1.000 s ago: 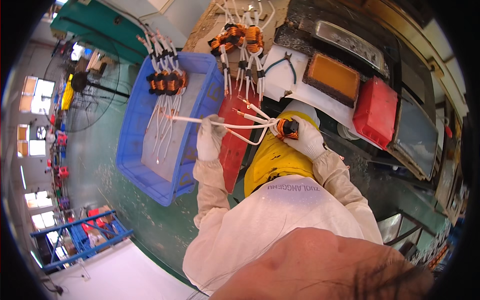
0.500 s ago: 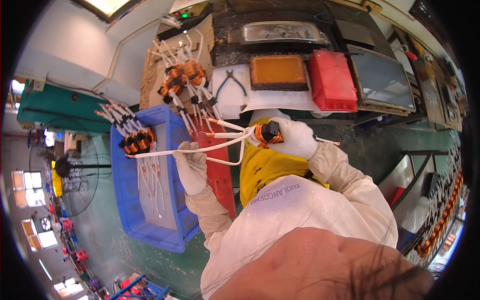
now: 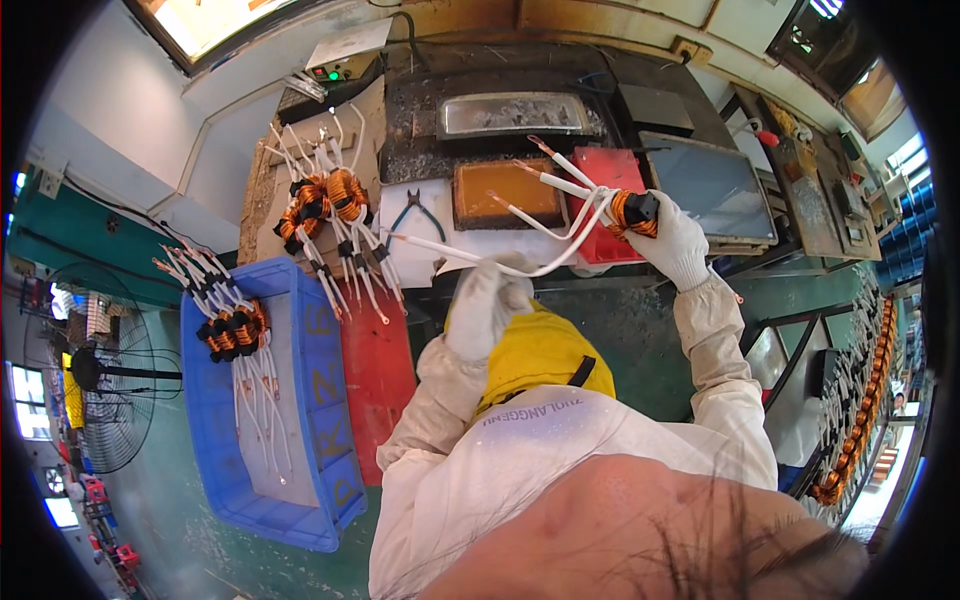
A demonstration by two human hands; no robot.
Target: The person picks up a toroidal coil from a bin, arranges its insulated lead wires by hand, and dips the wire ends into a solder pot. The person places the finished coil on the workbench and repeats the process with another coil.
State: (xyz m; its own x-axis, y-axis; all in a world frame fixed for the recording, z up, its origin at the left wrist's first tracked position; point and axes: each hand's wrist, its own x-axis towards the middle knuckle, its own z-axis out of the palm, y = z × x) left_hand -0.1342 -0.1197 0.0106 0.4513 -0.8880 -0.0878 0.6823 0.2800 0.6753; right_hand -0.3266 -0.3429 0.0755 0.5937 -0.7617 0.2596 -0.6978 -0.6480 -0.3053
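Note:
My right hand point(image 3: 676, 243), in a white glove, is closed around a ring-shaped coil point(image 3: 622, 212) of copper wire with a black block on it. It holds the coil over the front of the bench, by the red box. Several white-sleeved leads with bare copper ends fan out leftward from the coil. My left hand point(image 3: 482, 308), also gloved, is closed at the longest white lead point(image 3: 545, 268), which bends down and then left toward the cutters. The glove partly hides the fingertips.
On the bench are a metal-rimmed rectangular bath point(image 3: 515, 115), an amber-filled tray point(image 3: 508, 196), a red box point(image 3: 606, 160), cutters point(image 3: 415, 214) and finished-looking coils point(image 3: 322, 205). A blue crate point(image 3: 335, 440) with more coils stands left, beside a fan point(image 3: 95, 368). A coil rack point(image 3: 862, 400) stands right.
The coil has moved right and up, its leads now over the amber tray and red box. My left hand has shifted right, away from the blue crate. The view has turned slightly.

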